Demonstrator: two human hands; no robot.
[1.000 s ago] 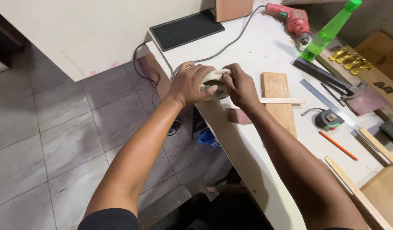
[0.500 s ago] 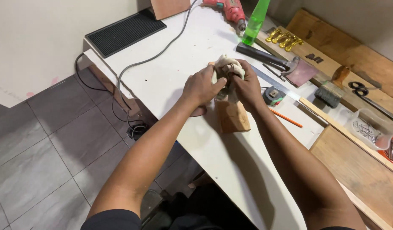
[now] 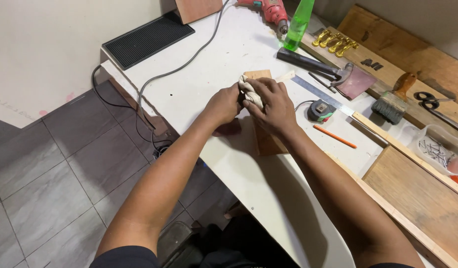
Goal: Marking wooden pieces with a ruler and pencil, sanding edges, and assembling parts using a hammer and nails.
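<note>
Bright even overhead light, soft shadow under the forearms, sharp focus, mild wide-angle stretch at edges

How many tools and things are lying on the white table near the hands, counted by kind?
Red power drill: 1
Green plastic bottle: 1
Claw hammer: 1
Steel ruler: 1
Tape measure: 1
Orange pencil: 1
Wood-handled paintbrush: 1
Black scissors: 1
Flat wooden board under the hands: 1
Twisted pale cloth in both hands: 1
Total: 10

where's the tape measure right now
In the head view, the tape measure lies on the white table, just beyond the right hand, between the steel ruler and orange pencil.
</note>
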